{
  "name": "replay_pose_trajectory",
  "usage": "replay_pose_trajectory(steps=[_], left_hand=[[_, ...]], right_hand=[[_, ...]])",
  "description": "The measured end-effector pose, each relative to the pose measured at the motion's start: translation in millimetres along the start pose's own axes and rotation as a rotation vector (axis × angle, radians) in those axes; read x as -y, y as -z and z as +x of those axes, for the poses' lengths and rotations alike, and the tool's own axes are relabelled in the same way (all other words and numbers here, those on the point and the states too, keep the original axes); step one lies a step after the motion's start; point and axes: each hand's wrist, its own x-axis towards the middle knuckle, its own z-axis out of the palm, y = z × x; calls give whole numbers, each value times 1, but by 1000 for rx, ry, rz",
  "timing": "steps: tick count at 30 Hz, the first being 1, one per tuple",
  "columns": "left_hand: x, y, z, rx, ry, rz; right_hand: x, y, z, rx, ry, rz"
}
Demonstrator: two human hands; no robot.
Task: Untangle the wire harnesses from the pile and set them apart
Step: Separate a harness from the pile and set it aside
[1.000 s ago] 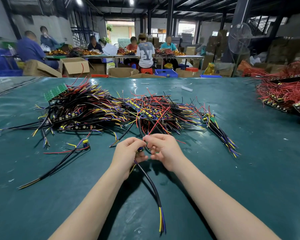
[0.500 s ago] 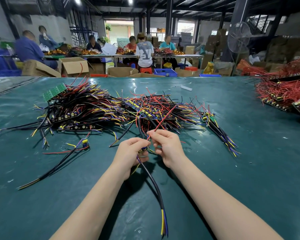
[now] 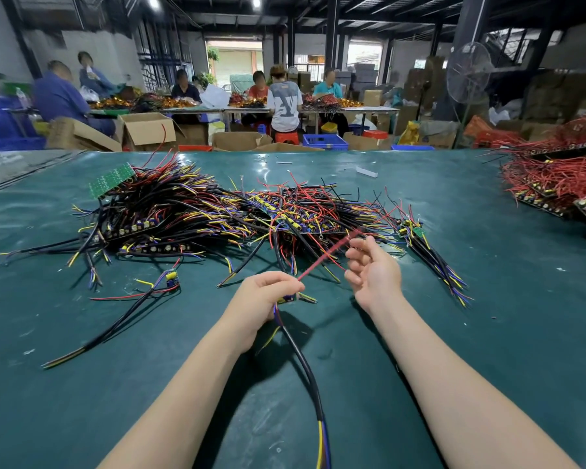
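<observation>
A big tangled pile of wire harnesses point(image 3: 217, 214), black, red, yellow and blue, lies across the middle of the green table point(image 3: 504, 350). My left hand point(image 3: 261, 299) grips one harness by its small board. Its black cable point(image 3: 305, 367) trails toward me and ends in yellow and blue leads. Its red wire point(image 3: 322, 258) sticks up to the right, blurred. My right hand point(image 3: 376, 272) hovers beside the red wire's far end, fingers loosely curled and holding nothing. One harness point(image 3: 132, 299) lies alone on the left.
A green circuit board point(image 3: 110, 179) rests on the pile's left end. A small bunch of harnesses point(image 3: 433, 258) lies right of my right hand. A heap of red-wired boards point(image 3: 555, 177) fills the far right. People work at tables behind.
My hands were together, both pinching the harness. My right hand has moved up and right along the red wire and let go; the red wire now stands free of the pile.
</observation>
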Motion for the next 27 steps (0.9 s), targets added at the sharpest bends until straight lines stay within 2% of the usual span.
replay_pose_trajectory(steps=[3,7,9,11,15,17,22,25,27], left_hand=[[0,4,5,-163,25,-203],[-2,8,8,-284,-1,-338],[-4,8,8,-287,-20,-398],[-5,8,7,-288,-32,-395],[-5,13,8,-363,-67,-203],[-6,18,8,-396,-77,-205],[-5,19,8,-409,-35,-484],[-3,15,11,-418,51,-686],[-2,16,12,-413,74,-727]], right_hand=[[-6,-10,-13,99,36,-295],[-27,-30,-40,530,59,-949],[-36,-32,-47,686,61,-1101],[-37,-31,-50,719,0,-997],[-34,-29,-50,713,-172,-754],[-33,-30,-49,696,-227,-656],[-27,-30,-46,657,-234,-452],[-30,-29,-46,650,-193,-529],[-32,-29,-45,620,-140,-628]])
